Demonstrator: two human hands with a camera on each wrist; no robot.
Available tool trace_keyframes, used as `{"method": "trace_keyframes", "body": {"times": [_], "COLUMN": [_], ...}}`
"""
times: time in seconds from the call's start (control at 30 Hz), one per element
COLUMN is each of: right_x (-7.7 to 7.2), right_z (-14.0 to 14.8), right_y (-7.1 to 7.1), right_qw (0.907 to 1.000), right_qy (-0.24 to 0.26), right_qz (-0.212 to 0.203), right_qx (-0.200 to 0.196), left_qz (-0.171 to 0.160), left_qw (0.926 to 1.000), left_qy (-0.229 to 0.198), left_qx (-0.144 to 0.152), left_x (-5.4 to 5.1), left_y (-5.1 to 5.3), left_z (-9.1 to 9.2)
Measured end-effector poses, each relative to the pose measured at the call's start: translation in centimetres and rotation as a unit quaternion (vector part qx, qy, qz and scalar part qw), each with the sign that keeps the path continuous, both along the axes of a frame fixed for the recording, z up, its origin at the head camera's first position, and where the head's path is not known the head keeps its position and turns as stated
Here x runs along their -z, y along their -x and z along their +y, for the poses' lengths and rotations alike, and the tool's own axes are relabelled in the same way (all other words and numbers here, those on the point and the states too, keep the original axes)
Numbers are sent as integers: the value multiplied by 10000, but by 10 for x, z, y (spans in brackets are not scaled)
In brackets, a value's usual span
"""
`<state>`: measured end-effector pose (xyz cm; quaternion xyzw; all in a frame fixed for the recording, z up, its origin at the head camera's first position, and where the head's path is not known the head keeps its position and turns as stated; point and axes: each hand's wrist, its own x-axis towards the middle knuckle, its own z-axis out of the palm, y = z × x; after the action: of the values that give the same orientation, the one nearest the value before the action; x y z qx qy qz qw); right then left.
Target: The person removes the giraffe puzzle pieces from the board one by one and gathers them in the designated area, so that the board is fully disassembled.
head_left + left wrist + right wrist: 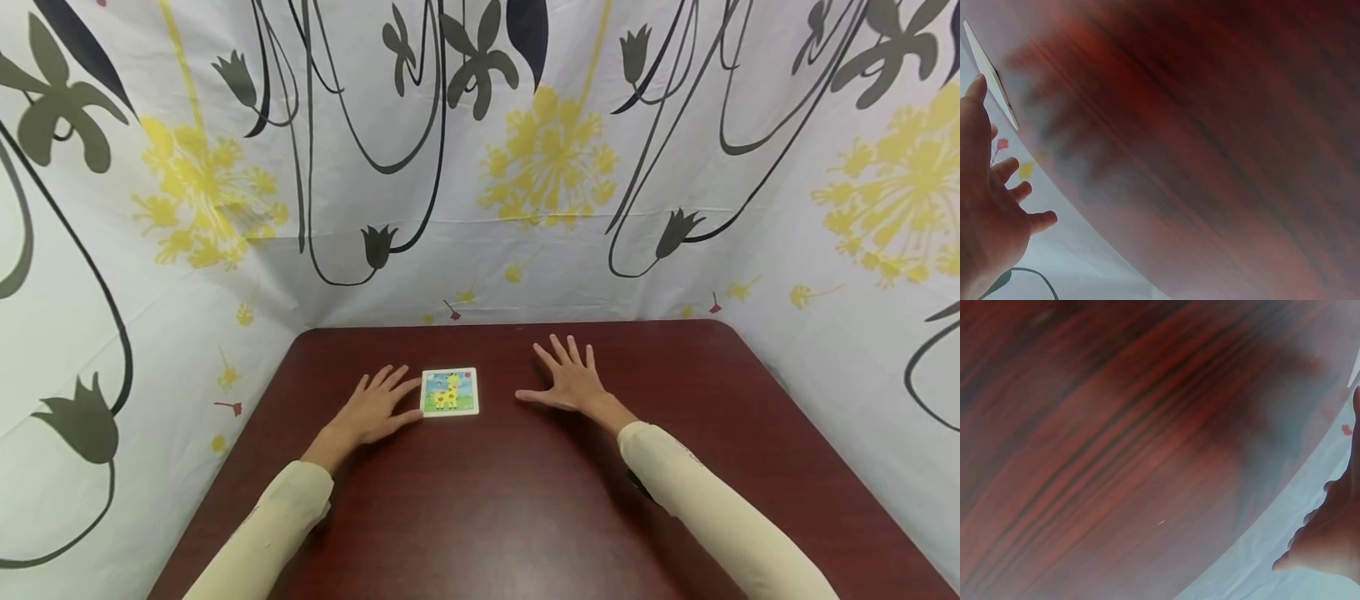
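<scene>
A square puzzle board (pixel 449 392) with a pale rim and a yellow giraffe picture lies on the dark red table. Beside its left edge is the left hand (pixel 377 408), fingers spread, thumb and a fingertip at the board's edge. The left wrist view has the board (pixel 991 78) edge-on at the upper left, near the thumb of the left hand (pixel 994 194). To the right of the board, apart from it, the right hand (pixel 567 381) has its fingers spread and holds nothing. In the right wrist view the right hand (pixel 1329 528) shows at the right edge.
The dark red table (pixel 465 517) has rounded far corners. Behind it and at both sides hangs a white cloth (pixel 420 192) printed with yellow flowers, grey leaves and dark stems. Two pale sleeves reach in from the near side.
</scene>
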<state>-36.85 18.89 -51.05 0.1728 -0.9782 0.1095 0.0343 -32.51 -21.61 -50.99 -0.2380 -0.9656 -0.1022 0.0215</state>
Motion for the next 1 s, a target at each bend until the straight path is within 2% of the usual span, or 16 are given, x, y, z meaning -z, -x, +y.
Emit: {"method": "trace_keyframes", "body": {"times": [0.33, 0.47, 0.7, 1.0], "right_x": [-2, -1, -11, -12], "right_z": [-31, -41, -58, -78], "right_y": [1, 3, -2, -2], "right_qw": [9996, 9992, 9986, 9971], "right_qy": [135, 207, 287, 349], "right_qz": [-115, -133, -190, -333], "right_qx": [-233, -330, -406, -590], "left_qz": [-433, -520, -680, -780], "left_qw": [9990, 9986, 9976, 9969], "left_qy": [8, 53, 79, -25], "left_qx": [148, 126, 87, 112], "left_x": [0, -2, -6, -3], "left_y": [5, 6, 8, 10], "left_z": [14, 18, 23, 25]}}
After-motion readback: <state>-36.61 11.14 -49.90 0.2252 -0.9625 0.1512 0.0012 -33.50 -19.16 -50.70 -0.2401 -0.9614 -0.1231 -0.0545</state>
